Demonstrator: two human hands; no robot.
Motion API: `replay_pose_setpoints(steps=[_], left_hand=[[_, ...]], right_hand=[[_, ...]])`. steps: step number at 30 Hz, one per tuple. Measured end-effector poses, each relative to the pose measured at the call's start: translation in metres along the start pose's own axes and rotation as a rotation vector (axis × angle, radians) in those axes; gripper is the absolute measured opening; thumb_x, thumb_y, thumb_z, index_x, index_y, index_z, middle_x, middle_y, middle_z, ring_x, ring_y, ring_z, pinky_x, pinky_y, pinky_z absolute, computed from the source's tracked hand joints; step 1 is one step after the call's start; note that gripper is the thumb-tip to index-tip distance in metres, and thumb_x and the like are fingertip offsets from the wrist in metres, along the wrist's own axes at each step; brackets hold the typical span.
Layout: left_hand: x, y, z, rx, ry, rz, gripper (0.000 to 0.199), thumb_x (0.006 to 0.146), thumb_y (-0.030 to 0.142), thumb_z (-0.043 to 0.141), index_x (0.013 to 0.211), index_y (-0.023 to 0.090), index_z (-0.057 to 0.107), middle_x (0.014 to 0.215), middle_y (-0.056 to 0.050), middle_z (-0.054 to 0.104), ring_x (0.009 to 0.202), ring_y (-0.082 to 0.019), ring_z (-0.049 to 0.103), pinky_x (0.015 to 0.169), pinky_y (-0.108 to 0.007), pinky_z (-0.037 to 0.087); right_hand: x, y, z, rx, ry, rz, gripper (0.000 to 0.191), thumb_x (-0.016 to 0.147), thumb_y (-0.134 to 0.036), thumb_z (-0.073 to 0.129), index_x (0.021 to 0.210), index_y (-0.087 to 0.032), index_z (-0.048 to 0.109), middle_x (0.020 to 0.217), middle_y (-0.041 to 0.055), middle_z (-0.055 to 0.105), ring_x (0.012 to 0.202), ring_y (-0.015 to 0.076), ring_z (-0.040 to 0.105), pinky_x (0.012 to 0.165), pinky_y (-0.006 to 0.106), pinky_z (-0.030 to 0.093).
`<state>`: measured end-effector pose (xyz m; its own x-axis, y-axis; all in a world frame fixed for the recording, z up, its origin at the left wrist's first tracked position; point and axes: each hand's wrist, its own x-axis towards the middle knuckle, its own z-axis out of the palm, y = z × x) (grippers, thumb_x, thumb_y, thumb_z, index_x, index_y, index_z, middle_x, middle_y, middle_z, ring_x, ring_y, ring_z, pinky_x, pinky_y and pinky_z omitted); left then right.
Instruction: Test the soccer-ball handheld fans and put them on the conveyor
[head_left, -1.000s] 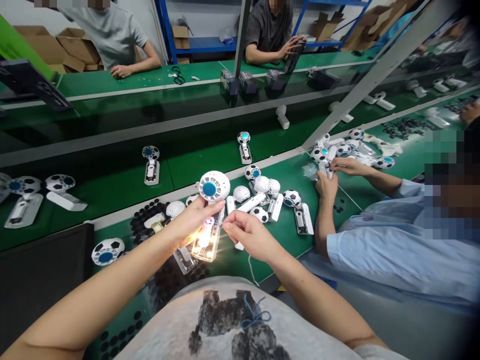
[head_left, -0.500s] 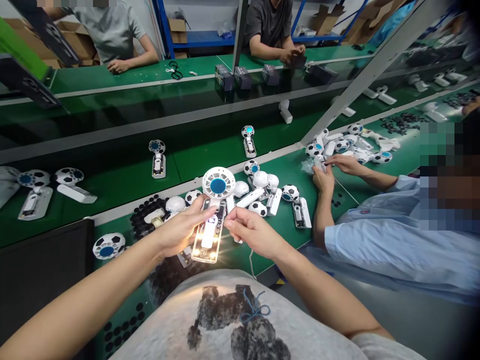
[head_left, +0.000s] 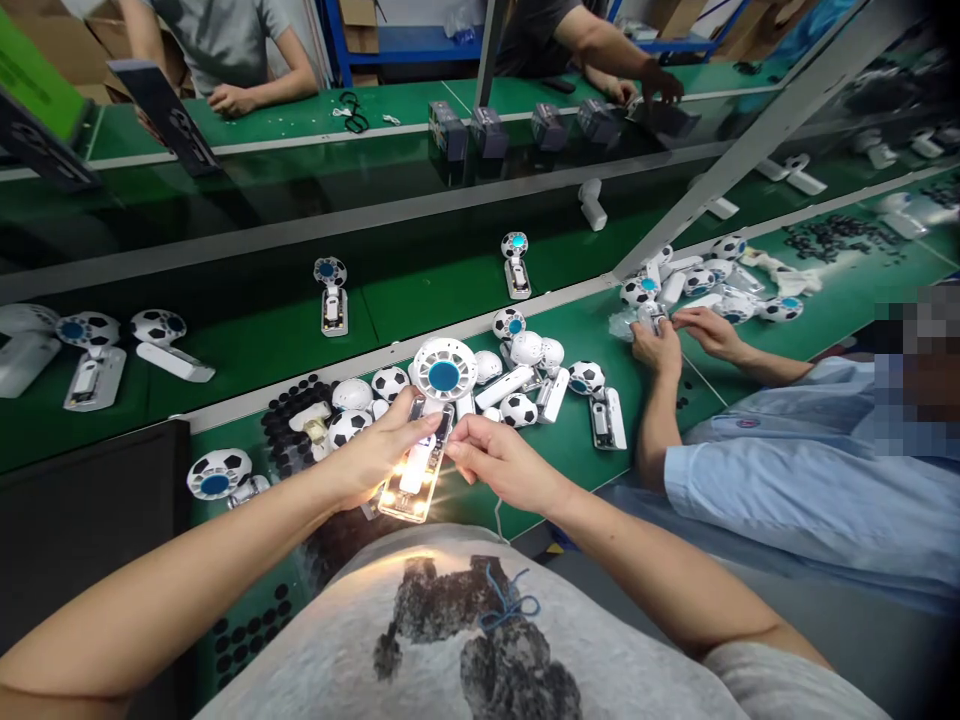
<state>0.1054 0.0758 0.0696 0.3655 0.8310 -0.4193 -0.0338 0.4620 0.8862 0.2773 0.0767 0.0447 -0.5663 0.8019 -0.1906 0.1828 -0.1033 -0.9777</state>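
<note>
One lit fan (head_left: 415,472): head (head_left: 444,376) away, long axis leaning right.

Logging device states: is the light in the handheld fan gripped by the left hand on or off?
On: the handheld fan in the left hand has bright yellow-white spots glowing in its base.
</note>
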Motion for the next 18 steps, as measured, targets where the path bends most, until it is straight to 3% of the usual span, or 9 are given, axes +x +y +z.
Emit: replay_pose_setpoints(steps=[6,12,18], left_hand=[[0.004,0.002,-0.004,-0.011,0.021,-0.071,0.061,0.079,0.042,0.053,0.134,0.033,0.028,0.135,-0.004,0.039,0.122,-0.028,0.035,0.098,-0.043,0.031],[0.01,0.009,-0.01,-0.138,-0.036,-0.113,0.057,0.08,0.045,0.05,0.132,0.033,0.032,0.126,-0.007,0.048,0.106,-0.029,0.05,0.082,-0.041,0.043],[0.016,0.005,-0.008,-0.114,0.076,-0.118,0.06,0.077,0.044,0.055,0.131,0.034,0.033,0.131,-0.004,0.044,0.117,-0.028,0.042,0.089,-0.039,0.04]], right_hand=[[0.005,0.0,-0.003,0.042,-0.007,0.0,0.013,0.084,-0.026,0.047,0.074,-0.018,0.047,0.052,-0.0068,0.045,0.047,0.0078,0.036,0.049,0.023,0.029],[0.011,-0.007,-0.008,0.099,0.007,0.017,0.013,0.082,-0.027,0.049,0.073,-0.017,0.047,0.051,-0.0075,0.043,0.047,0.0076,0.035,0.047,0.022,0.028],[0.018,-0.002,-0.012,0.097,-0.055,0.024,0.014,0.083,-0.027,0.048,0.073,-0.018,0.046,0.051,-0.0069,0.046,0.046,0.0076,0.035,0.047,0.022,0.028]])
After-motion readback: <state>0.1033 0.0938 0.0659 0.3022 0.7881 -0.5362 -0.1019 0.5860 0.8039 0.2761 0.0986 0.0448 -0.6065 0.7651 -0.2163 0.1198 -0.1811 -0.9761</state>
